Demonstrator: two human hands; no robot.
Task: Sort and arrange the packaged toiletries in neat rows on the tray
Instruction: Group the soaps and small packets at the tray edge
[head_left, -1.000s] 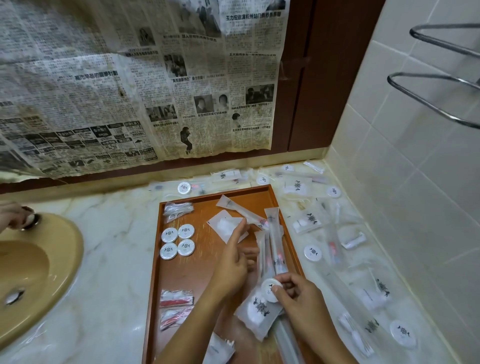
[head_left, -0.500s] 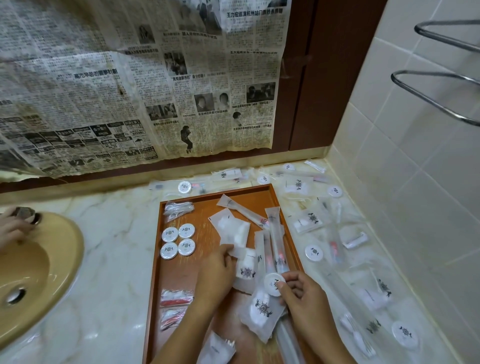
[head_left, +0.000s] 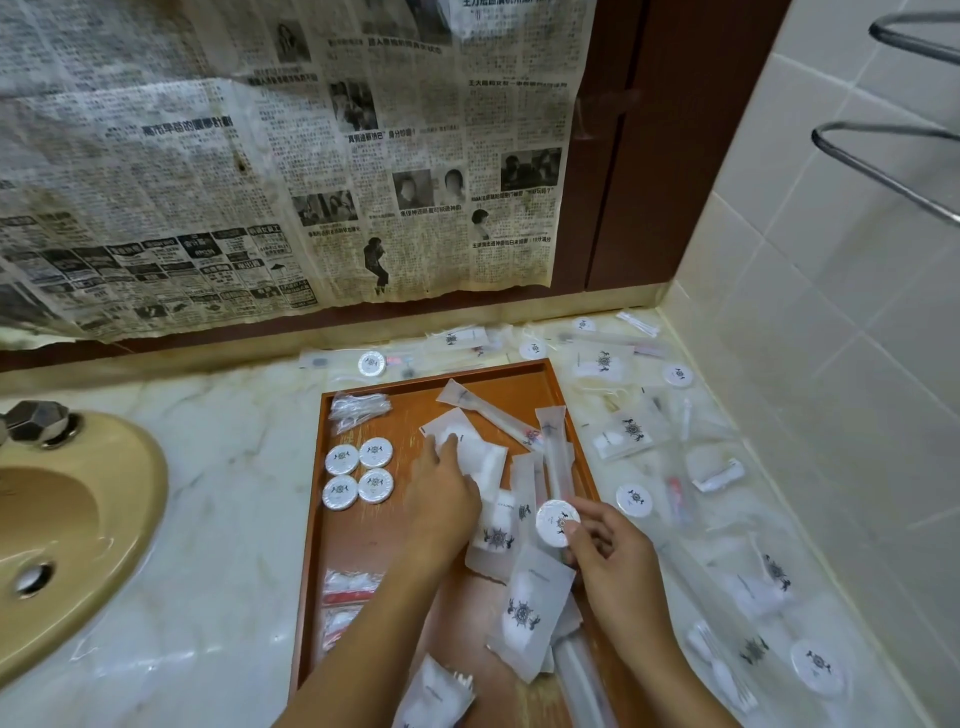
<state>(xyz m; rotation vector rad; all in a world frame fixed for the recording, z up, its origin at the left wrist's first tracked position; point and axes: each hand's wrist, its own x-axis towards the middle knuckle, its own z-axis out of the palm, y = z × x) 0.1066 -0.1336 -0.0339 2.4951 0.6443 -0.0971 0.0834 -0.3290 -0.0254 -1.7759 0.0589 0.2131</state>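
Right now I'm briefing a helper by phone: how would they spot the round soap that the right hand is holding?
Find the orange tray beside the sink. Near its right edge, the right hand pinches a round white soap above the long sachets. Unlike the four round soaps lying in a square at the tray's left, it is the only one gripped by fingers.

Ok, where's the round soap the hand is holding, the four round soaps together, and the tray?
held round soap (head_left: 556, 521), head view, its face
four round soaps (head_left: 358, 477), head view, group's middle
tray (head_left: 310, 566), head view, left rim
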